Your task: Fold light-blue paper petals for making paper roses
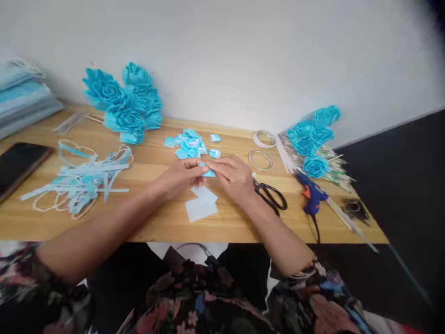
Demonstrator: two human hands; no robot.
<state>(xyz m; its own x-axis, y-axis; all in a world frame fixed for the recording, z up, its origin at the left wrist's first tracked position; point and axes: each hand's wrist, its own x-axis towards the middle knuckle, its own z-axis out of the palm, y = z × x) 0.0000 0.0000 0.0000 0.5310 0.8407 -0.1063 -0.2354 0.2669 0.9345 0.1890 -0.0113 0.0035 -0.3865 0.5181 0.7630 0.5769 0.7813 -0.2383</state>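
Both my hands meet over the middle of the wooden table (pixel 163 222). My left hand (pixel 182 175) and my right hand (pixel 233 176) pinch a small folded blue piece (pixel 208 172) between their fingertips. Just below them lie pale square pieces (pixel 200 204) flat on the wood. A pile of folded blue pieces (pixel 190 143) sits right behind my hands.
Blue flowers (pixel 125 104) lean on the wall at back left; more blue flowers (pixel 313 139) lie at right. Cut strips and loops (pixel 81 178) and a phone (pixel 19 164) are at left. Black scissors (pixel 271 195), a blue glue gun (pixel 313 195) and two tape rings (pixel 260 159) lie right.
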